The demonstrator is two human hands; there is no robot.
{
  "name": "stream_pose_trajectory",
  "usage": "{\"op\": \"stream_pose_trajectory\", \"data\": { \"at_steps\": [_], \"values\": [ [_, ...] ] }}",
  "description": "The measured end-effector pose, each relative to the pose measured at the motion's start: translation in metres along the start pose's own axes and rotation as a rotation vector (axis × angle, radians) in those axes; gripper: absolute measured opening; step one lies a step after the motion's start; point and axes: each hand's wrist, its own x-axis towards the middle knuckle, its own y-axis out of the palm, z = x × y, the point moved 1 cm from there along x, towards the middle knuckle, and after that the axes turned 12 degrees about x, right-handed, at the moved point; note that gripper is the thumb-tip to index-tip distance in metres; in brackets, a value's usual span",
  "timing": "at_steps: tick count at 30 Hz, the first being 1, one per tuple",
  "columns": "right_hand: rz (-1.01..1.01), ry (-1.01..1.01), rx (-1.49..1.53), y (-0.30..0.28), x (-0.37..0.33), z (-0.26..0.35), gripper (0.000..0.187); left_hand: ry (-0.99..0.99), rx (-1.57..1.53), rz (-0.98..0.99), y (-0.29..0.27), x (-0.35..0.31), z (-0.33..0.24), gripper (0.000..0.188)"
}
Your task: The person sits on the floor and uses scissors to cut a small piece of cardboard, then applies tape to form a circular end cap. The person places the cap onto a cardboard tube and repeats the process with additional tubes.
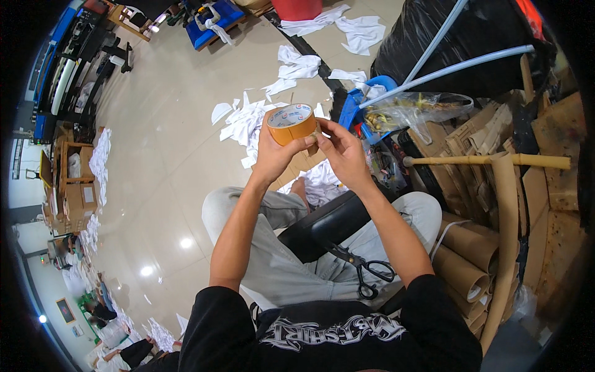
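Observation:
A roll of orange-brown packing tape (290, 130) is held up in front of me, its pale cardboard core tilted upward. My left hand (273, 152) wraps around the roll's left side, thumb along its front. At the roll's right edge, my right hand (344, 152) pinches a short brown flap of tape (313, 147) between thumb and fingers. Black-handled scissors (367, 273) lie on my lap, over the grey jeans (279, 273). Between my legs is a black padded, rounded object (325, 229); what it belongs to is partly hidden.
White cloth scraps (245, 124) litter the floor ahead. To the right stand cardboard tubes (465, 273), cardboard sheets (474, 139), a bamboo pole (458, 160) and a large black bag (434, 49). A blue plastic container (353, 105) sits beyond my right hand. Machines (68, 74) line the left.

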Motion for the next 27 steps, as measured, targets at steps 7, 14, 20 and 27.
{"op": "stream_pose_trajectory", "data": {
  "at_steps": [7, 14, 20, 27],
  "values": [
    [0.138, 0.158, -0.008, -0.018, 0.003, 0.000, 0.049, -0.009, 0.134, 0.033, 0.002, -0.004, -0.012, 0.078],
    [0.247, 0.313, -0.048, -0.029, 0.011, 0.010, 0.050, -0.006, 0.211, 0.079, -0.001, -0.003, 0.002, 0.083],
    [0.260, 0.365, -0.056, -0.030, 0.013, 0.014, 0.047, -0.057, 0.192, 0.171, -0.001, -0.003, 0.003, 0.079],
    [0.228, 0.383, -0.051, -0.037, 0.014, 0.004, 0.045, -0.093, 0.104, 0.210, -0.001, -0.004, 0.013, 0.080]
  ]
}}
